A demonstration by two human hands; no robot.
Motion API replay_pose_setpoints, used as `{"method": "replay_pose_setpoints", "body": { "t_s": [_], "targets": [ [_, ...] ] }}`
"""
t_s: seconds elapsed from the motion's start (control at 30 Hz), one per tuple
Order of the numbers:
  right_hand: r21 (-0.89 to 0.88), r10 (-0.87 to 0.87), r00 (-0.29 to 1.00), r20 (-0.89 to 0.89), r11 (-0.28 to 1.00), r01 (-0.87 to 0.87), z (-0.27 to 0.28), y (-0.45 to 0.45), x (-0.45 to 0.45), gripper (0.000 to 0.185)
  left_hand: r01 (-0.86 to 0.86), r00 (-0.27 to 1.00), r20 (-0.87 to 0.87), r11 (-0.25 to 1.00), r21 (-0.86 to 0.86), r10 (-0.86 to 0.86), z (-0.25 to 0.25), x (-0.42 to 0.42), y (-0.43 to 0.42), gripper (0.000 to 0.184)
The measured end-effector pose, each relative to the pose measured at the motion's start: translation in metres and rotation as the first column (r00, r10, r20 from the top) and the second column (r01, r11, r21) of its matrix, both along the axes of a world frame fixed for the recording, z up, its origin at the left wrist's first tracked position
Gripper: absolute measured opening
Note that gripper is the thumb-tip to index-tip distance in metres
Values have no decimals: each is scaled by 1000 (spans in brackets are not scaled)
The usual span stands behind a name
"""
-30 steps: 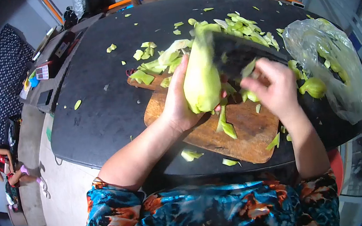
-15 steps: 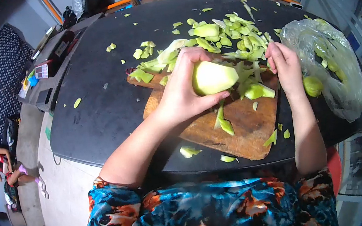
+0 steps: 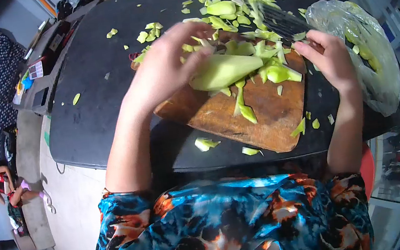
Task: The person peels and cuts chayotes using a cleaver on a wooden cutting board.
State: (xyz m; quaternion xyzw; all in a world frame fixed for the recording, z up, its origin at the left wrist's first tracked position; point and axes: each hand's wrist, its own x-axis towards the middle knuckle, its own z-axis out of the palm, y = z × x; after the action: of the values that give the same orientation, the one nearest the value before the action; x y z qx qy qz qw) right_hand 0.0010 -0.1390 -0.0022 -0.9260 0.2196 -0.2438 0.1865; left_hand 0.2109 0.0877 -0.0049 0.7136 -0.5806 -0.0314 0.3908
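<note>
A peeled, pale green fruit or vegetable (image 3: 227, 71), of a kind I cannot tell, lies on its side on the wooden chopping board (image 3: 265, 121). My left hand (image 3: 171, 60) is just behind its left end, fingers apart and somewhat blurred. Its thumb is close over the fruit; whether it touches I cannot tell. In my right hand (image 3: 327, 55) is a knife, its dark blade (image 3: 279, 19) smeared by motion and angled up to the left over the cut pieces. Sliced green pieces (image 3: 281, 71) and peelings lie on the board beside the fruit.
More slices (image 3: 223, 9) are heaped behind the board on the black table (image 3: 94, 124). A clear plastic bag (image 3: 380, 71) with green contents stands at right. Far left, a person (image 3: 9, 188) sits near the wall. A red seat (image 3: 367, 166) shows beside my right arm.
The fruit, held up in my left hand before, now lies on the board with the hand opened off it. My right hand has turned, swinging the blade into broad view. My view has shifted slightly.
</note>
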Motion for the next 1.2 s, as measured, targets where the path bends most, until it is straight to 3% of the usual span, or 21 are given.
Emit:
{"method": "replay_pose_setpoints", "body": {
  "t_s": [0.1, 0.17, 0.27, 0.43, 0.47, 0.5, 0.57, 0.67, 0.73, 0.77, 0.83, 0.87, 0.9, 1.03, 1.2],
  "targets": [
    [-16, -1, 999, 34, 1000, 2, -4, 7, 5, 40, -220, 975, -22, 973, 72, 222, 1, 13, 7, 25],
    [-11, 9, 1000, -19, 1000, -10, -3, 12, 4, 38, -248, 969, 20, 964, 98, 247, -4, 23, 13, 27],
    [-15, 11, 994, -106, 1000, -13, -8, 17, -1, 37, -259, 962, -25, 940, 222, 271, -9, 18, 24, 30],
    [-121, -17, 972, -235, 993, -11, -11, 33, -15, 36, -136, 976, -137, 966, 220, 169, -15, -7, 25, 37],
    [-100, -8, 984, -176, 995, -10, -14, 35, -19, 36, -122, 977, -143, 968, 221, 156, -19, -11, 22, 39],
    [-210, -19, 985, -173, 977, -18, -16, 35, -21, 36, -108, 979, -148, 969, 221, 142, -23, -15, 19, 42],
    [-421, -40, 986, -162, 907, -32, -17, 34, -26, 37, -207, 977, 33, 898, 388, 211, -22, -31, 9, 50],
    [-592, -10, 993, -115, 804, -61, -10, 26, -24, 39, -148, 988, 1, 950, 275, 154, -25, -37, 7, 55],
    [-451, -70, 992, -107, 892, 14, -5, 22, -28, 38, -29, 998, -54, 993, 115, 35, -27, -37, 11, 59],
    [-376, -100, 989, -106, 925, 53, -2, 21, -29, 38, 5, 997, 74, 997, 72, -10, -29, -37, 12, 61],
    [-61, -119, 987, -107, 992, 113, 6, 17, -33, 37, 88, 939, 335, 996, -5, -81, -35, -33, 10, 66],
    [75, -99, 990, -103, 991, 107, 7, 7, -38, 37, 157, 960, 236, 987, -16, -149, -38, -31, 8, 65],
    [211, -78, 992, -97, 973, 97, 7, 1, -40, 38, 191, 953, 243, 981, -20, -180, -37, -29, 7, 66],
    [92, 5, 960, -281, 995, 21, 19, 19, -46, 40, 270, 925, 278, 963, 7, -261, -34, -37, 10, 63],
    [226, 33, 975, -221, 974, 19, 27, 40, -43, 37, 269, 931, 262, 963, -23, -254, -34, -38, 15, 59]
  ]
}}
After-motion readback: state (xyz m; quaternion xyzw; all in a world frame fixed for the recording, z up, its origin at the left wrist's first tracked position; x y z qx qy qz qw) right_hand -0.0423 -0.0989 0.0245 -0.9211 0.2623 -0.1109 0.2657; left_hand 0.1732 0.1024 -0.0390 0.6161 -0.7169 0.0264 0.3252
